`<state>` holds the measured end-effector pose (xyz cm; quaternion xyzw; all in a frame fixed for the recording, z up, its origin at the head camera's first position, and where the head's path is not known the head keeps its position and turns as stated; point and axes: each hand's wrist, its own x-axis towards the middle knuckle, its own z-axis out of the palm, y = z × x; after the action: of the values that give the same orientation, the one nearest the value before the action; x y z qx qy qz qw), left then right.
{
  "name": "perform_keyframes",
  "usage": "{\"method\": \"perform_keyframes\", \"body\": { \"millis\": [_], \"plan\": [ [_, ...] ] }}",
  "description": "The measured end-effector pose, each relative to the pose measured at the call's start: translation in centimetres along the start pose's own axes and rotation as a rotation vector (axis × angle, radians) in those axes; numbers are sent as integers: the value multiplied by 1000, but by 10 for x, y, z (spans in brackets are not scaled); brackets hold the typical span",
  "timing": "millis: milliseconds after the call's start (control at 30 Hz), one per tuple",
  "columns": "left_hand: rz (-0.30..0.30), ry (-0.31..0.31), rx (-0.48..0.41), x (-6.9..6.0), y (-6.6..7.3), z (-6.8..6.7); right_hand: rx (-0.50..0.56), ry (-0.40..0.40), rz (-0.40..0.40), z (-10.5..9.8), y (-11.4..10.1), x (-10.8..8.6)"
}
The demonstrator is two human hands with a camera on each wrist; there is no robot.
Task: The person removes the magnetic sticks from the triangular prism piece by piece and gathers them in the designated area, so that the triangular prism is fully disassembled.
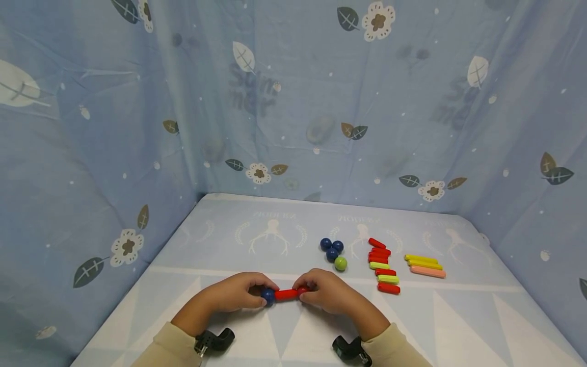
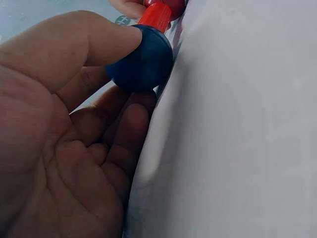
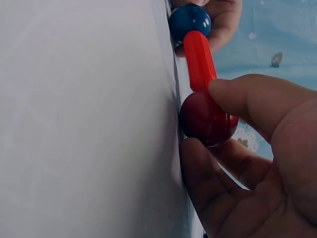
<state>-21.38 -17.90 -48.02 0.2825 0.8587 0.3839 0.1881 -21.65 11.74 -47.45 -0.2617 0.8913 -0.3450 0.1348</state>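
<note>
A red rod (image 1: 286, 294) lies between a blue ball (image 1: 268, 296) and a red ball (image 1: 302, 291), the three in one line low over the table. My left hand (image 1: 234, 292) pinches the blue ball between thumb and fingers. On the other end, my right hand (image 1: 326, 291) pinches the red ball, its thumb tip by the rod's end. In the left wrist view the blue ball (image 2: 143, 62) meets the rod. From the right wrist view, the rod (image 3: 199, 59) reaches both the blue ball (image 3: 190, 22) and the red ball (image 3: 205, 118).
Beyond my right hand sit several blue balls (image 1: 332, 254) and a green ball (image 1: 341, 263). Further right is a column of short red rods (image 1: 389, 289) and yellow-green rods (image 1: 388, 279). Yellow rods (image 1: 424, 264) and an orange rod (image 1: 428, 271) lie beside it. A patterned curtain (image 1: 293, 102) surrounds the table.
</note>
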Motion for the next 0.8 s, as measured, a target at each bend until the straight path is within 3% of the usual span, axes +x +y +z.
{"method": "perform_keyframes", "body": {
  "millis": [200, 367, 533, 800],
  "plan": [
    [11, -2, 3, 1, -4, 1, -23, 3, -17, 0, 0, 0],
    [-4, -4, 8, 3, -4, 2, -27, 37, 34, -4, 2, -1],
    [-32, -2, 6, 4, -2, 2, 24, 119, 111, -9, 7, -2],
    [-29, -3, 15, 3, -3, 4, 100, 287, 236, -14, 15, -6]
  ]
}}
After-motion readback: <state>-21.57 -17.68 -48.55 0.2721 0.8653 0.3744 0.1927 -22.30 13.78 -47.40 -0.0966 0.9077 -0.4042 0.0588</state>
